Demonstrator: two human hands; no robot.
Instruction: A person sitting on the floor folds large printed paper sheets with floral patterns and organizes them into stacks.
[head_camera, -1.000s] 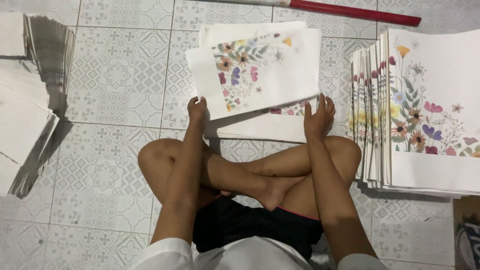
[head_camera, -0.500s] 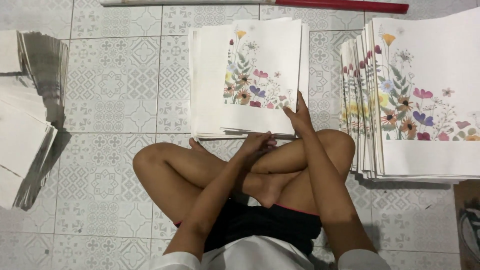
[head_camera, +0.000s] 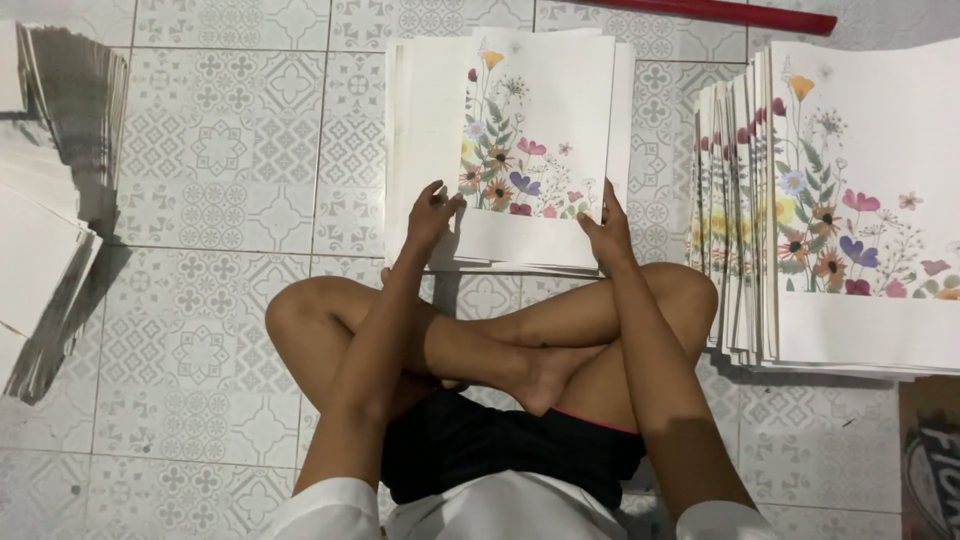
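Dim, even indoor light, soft shadows (slight blur throughout).

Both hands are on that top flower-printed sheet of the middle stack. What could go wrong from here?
1. The middle stack already sits fanned and uneven, so pressing with the left hand and right hand on the top sheet could skew it further.
2. The person's knee lies close to the right stack; a shift might nudge its staggered edges.

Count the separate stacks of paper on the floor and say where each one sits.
3. A flower-printed stack lies in front of the person under both hands, a taller floral stack to the right, and a plain white stack at the left edge, partly cut off.
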